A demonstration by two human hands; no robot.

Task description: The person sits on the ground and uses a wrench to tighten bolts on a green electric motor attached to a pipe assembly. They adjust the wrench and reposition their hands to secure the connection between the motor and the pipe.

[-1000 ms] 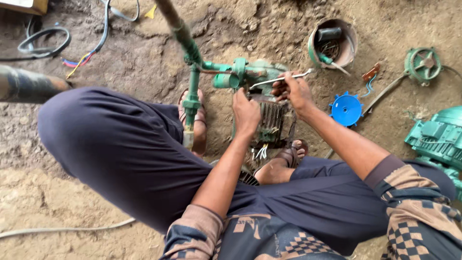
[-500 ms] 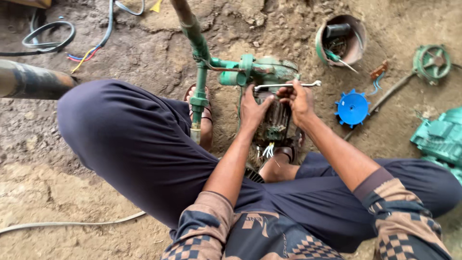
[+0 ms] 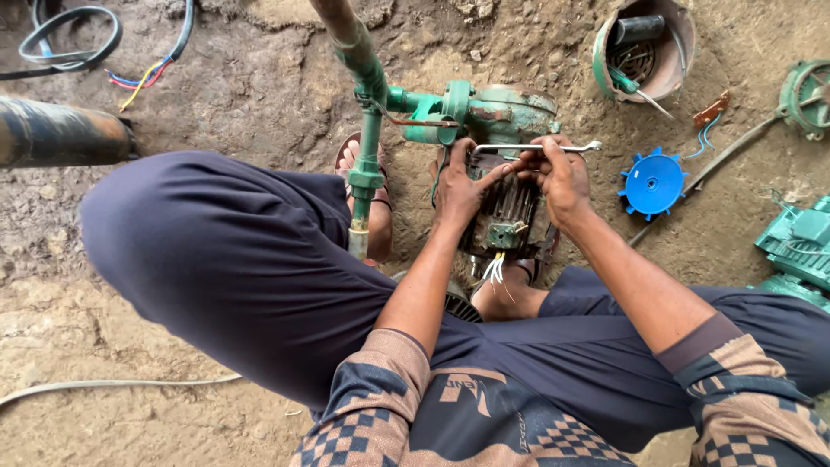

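Observation:
A green water pump (image 3: 501,108) with a dark finned motor body (image 3: 510,212) sits on the dirt between my feet. My left hand (image 3: 458,186) rests flat on the motor's left side, fingers reaching toward the wrench. My right hand (image 3: 560,177) grips a silver wrench (image 3: 536,148) that lies across the top of the motor, just below the green pump housing. White wires (image 3: 494,270) stick out of the motor's near end. A green pipe (image 3: 370,138) rises from the pump's left side.
A blue plastic fan (image 3: 653,183) lies on the ground to the right. A rusty bowl-shaped cover (image 3: 683,52) holds a screwdriver and parts. Green castings (image 3: 800,246) sit at far right; a dark pipe (image 3: 60,131) and cables (image 3: 69,35) at left.
The view has shifted closer over the pump. My right hand has brought the wrench down level across the motor top, and my left hand has slid up beside it.

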